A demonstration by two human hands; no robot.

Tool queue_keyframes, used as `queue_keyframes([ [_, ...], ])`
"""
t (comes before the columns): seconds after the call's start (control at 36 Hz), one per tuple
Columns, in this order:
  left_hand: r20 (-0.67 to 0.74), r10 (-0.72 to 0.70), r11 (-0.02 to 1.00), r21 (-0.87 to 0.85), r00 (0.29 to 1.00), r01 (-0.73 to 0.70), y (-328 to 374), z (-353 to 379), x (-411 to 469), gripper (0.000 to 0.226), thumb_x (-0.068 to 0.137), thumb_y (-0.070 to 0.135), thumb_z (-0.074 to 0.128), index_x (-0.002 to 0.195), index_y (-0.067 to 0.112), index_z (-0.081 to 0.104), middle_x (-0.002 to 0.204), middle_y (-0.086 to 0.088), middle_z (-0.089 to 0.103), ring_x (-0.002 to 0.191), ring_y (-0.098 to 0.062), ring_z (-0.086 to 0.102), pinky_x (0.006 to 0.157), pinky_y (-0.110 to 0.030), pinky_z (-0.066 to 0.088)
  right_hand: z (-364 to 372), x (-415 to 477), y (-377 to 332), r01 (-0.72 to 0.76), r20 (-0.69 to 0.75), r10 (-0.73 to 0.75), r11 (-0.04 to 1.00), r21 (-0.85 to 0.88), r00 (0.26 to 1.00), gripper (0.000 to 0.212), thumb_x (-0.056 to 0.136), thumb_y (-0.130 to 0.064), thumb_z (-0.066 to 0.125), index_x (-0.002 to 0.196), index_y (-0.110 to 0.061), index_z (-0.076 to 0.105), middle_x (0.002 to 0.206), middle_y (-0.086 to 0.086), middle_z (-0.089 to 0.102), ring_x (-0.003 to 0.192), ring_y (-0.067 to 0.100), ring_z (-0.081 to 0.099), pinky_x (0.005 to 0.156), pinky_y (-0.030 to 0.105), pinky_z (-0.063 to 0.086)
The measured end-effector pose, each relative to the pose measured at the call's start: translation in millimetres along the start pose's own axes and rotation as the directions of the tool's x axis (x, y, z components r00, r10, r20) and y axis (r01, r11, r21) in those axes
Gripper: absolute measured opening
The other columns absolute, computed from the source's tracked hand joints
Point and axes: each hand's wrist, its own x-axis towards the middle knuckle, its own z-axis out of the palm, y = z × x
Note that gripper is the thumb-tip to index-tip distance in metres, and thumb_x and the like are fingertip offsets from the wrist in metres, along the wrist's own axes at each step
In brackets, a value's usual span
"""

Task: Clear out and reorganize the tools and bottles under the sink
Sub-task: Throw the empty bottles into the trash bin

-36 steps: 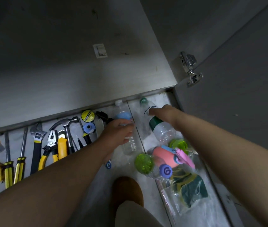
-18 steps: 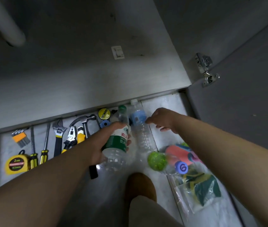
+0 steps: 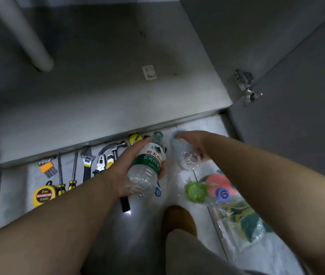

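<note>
My left hand (image 3: 127, 165) grips a clear bottle with a green label and green cap (image 3: 147, 165), lifted a little off the floor. My right hand (image 3: 194, 142) holds a second clear bottle with a blue cap (image 3: 187, 159) just to the right of it. Tools lie in a row on the white floor in front of the cabinet: hex keys (image 3: 47, 165), two screwdrivers (image 3: 66, 175), a wrench (image 3: 87, 161), pliers (image 3: 101, 161), a hammer (image 3: 114, 148) and a yellow tape measure (image 3: 43, 194).
The empty grey cabinet floor (image 3: 108, 86) lies beyond the tools, with a drain pipe (image 3: 24, 34) at the left and the open door with its hinge (image 3: 247, 86) at the right. A clear bag of sponges (image 3: 243, 219) and a green-capped bottle (image 3: 196, 191) lie right; my foot (image 3: 178, 217) stands below.
My left hand has lifted the green-label bottle and turned it. My right hand has closed round the blue-cap bottle. The view has tilted up toward the cabinet.
</note>
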Motion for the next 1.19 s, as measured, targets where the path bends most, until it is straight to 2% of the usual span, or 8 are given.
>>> queue_keyframes([
  [0.06,-0.004,0.061,0.998,0.034,0.998,-0.061,-1,17,-11,0.060,0.074,0.037,0.086,0.116,-0.003,0.069,0.099,-0.024,0.070,0.078,-0.034,0.072,0.075,-0.047,0.062,-13,-24,-1,0.035,0.002,-0.036,0.997,0.076,0.999,0.052,0.085,-0.048,0.067,0.119,-0.009,0.060,0.123,0.015,0.066,0.101,0.029,0.067,0.099,0.040,0.051],
  [0.22,0.172,0.334,0.856,0.355,0.927,-0.375,-10,90,-63,0.027,0.090,0.036,0.068,0.100,0.014,0.078,0.107,-0.016,0.075,0.092,-0.029,0.075,0.085,-0.046,0.061,-47,-122,9,0.322,-0.115,-0.306,0.932,0.167,0.945,0.038,0.084,-0.045,0.072,0.111,-0.019,0.064,0.067,-0.003,0.066,0.056,0.012,0.061,0.066,0.029,0.049],
  [0.31,0.187,0.507,0.697,0.486,0.841,-0.528,-18,134,-94,0.041,0.092,0.023,0.067,0.129,0.006,0.061,0.111,-0.020,0.071,0.098,-0.030,0.070,0.094,-0.048,0.055,-63,-177,27,0.495,-0.191,-0.463,0.849,0.187,0.866,0.044,0.079,-0.042,0.079,0.113,-0.024,0.058,0.085,-0.002,0.066,0.074,0.014,0.060,0.064,0.028,0.046],
  [0.42,0.251,0.582,0.535,0.597,0.773,-0.597,-44,194,-133,0.056,0.085,0.013,0.073,0.135,0.000,0.050,0.104,-0.016,0.067,0.082,-0.026,0.067,0.071,-0.036,0.054,-82,-247,62,0.623,-0.303,-0.556,0.756,0.201,0.774,0.060,0.074,-0.029,0.083,0.122,-0.025,0.048,0.102,0.006,0.066,0.086,0.021,0.060,0.074,0.038,0.049],
  [0.64,0.468,0.507,0.384,0.629,0.724,-0.676,-174,286,-194,0.065,0.075,0.011,0.069,0.135,-0.002,0.046,0.112,-0.023,0.066,0.071,-0.028,0.074,0.058,-0.034,0.059,-106,-350,181,0.743,-0.574,-0.553,0.651,0.155,0.604,0.065,0.074,-0.021,0.075,0.128,-0.023,0.038,0.114,0.005,0.066,0.106,0.018,0.065,0.098,0.043,0.052],
  [0.75,0.505,0.433,0.406,0.630,0.746,-0.662,-256,282,-193,0.054,0.082,0.013,0.071,0.129,0.018,0.044,0.113,-0.014,0.066,0.064,-0.014,0.075,0.054,-0.030,0.058,-103,-381,264,0.725,-0.601,-0.491,0.649,0.232,0.631,0.065,0.076,-0.022,0.071,0.132,-0.033,0.041,0.118,0.004,0.069,0.098,0.017,0.069,0.079,0.032,0.047],
  [0.92,0.487,0.174,0.414,0.752,0.856,-0.513,-338,249,-171,0.058,0.089,0.034,0.076,0.136,0.009,0.053,0.124,-0.018,0.069,0.107,-0.034,0.071,0.084,-0.044,0.059,-85,-393,387,0.633,-0.631,-0.336,0.700,0.329,0.699,0.050,0.078,-0.046,0.078,0.121,-0.030,0.056,0.107,-0.010,0.074,0.091,0.009,0.071,0.081,0.031,0.052],
  [1.19,0.571,0.065,0.181,0.800,0.819,-0.572,-368,236,-171,0.050,0.081,0.048,0.081,0.116,0.014,0.069,0.101,-0.005,0.076,0.085,-0.018,0.072,0.073,-0.031,0.053,-46,-383,507,0.381,-0.675,-0.114,0.887,0.262,0.729,0.043,0.072,-0.031,0.078,0.109,-0.025,0.057,0.104,-0.003,0.071,0.093,0.016,0.069,0.082,0.030,0.054],
])
